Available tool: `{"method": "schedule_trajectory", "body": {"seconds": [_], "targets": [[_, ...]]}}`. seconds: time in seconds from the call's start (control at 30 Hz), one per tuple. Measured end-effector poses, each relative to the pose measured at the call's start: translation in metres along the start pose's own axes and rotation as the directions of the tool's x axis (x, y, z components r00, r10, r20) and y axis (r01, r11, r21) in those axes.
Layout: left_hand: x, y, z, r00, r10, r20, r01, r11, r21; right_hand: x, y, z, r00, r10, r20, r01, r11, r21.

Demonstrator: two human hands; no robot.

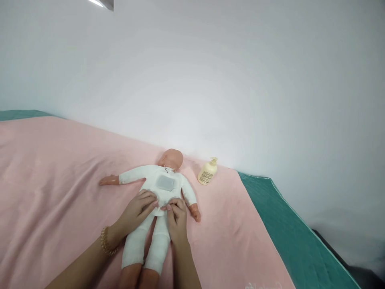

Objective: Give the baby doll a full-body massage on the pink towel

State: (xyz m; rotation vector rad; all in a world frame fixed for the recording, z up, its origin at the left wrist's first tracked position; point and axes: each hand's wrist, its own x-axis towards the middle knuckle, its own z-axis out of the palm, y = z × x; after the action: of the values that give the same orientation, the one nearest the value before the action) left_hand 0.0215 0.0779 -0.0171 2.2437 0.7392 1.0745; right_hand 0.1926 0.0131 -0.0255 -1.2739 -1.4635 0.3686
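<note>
Over the doll, left hand and right hand inward-angled, pinched on white cloth.

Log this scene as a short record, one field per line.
Left hand: curled fingers at the waist of the doll; the left hand has a beaded bracelet at its wrist
Right hand: the right hand is at the waist's other side, fingers bent
Grip: cannot tell how firmly either hand holds the white fabric
Doll: lying, head toward the wall, grey panel on torso
Bottle: cream pump bottle standing right of the doll, apart from it
Surface: pink blanket over green cloth
</note>
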Motion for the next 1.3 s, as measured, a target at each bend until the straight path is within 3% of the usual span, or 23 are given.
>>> {"method": "schedule_trajectory", "body": {"seconds": [0.13, 0.4, 0.67, 0.97, 1.17, 1.3], "targets": [[-0.0014, -0.0007, -0.0014, 0.998, 0.026, -0.054, -0.023, 0.998, 0.056, 0.0005, -0.0011, -0.0011, 0.999, -0.013, -0.044, 0.011, 0.999, -0.047], [0.0024, -0.0039, 0.0006, 0.999, -0.029, 0.024, 0.027, 0.997, 0.079, 0.0059, -0.0016, 0.0019, 0.998, 0.057, 0.008, -0.056, 0.997, -0.061], [-0.0027, -0.0021, -0.0004, 0.996, 0.047, -0.071, -0.038, 0.991, 0.126, 0.0013, -0.0009, 0.0001, 0.999, -0.044, -0.027, 0.039, 0.986, -0.159], [0.002, -0.0033, 0.0001, 1.0, -0.011, 0.014, 0.009, 0.993, 0.121, 0.0064, -0.0022, 0.002, 0.999, 0.022, 0.027, -0.017, 0.985, -0.17], [-0.0009, -0.0018, 0.0002, 0.999, 0.005, -0.052, 0.003, 0.987, 0.159, 0.0018, 0.0013, 0.0015, 1.0, -0.016, -0.011, 0.014, 0.985, -0.172], [-0.0014, -0.0038, 0.0009, 0.997, -0.014, -0.07, 0.025, 0.986, 0.166, 0.0019, 0.0023, 0.0014, 1.0, 0.026, 0.004, -0.025, 0.983, -0.183]]}}
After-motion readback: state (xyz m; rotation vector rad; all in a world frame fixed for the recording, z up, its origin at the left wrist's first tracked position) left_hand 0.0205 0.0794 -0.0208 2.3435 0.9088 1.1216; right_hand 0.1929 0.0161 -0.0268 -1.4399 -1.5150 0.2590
